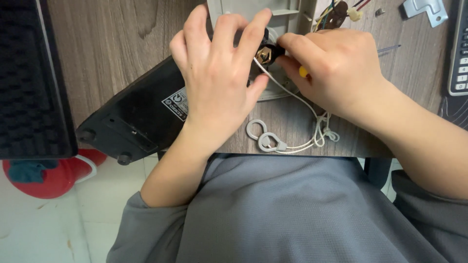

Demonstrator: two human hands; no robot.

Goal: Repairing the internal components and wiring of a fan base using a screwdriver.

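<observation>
item 1, nearest: grey knit sleeves and lap of the person, soft ribbed cloth, below the worktop (122, 58) edge.

item 2: white pull cord (292, 100), thin, smooth, limp; runs from the brass fitting down toward the near edge of the worktop, where it lies in loose tangled loops and ends in a pale plastic ring-and-teardrop pull (267, 139). slack appears left so the fitting end can be worked freely.

item 3: left hand (217, 78), spread, fingers arched over the brass fitting, thumb below it beside the cord; grip loose and half open, seeming to steady the part rather than clamp it.

item 4: right hand (331, 73), just right of the fitting, closed around a yellow-tipped tool (303, 72), mostly hidden in the palm; thumb and forefinger pinch toward the fitting.

item 5: brass fitting (265, 53), small, faceted, shiny metal set in a black housing, between both hands.

item 6: black casing (136, 117), matt hard plastic, angular, with rubber feet and a white label, left of the fitting, overhanging the worktop edge.

item 7: grey plastic frame (287, 14), beyond the fitting; coloured wires (336, 12) to its right.

item 8, farthest right: bright metal bracket (429, 9); keypad device (459, 48). worktop is wood-grain laminate.
</observation>
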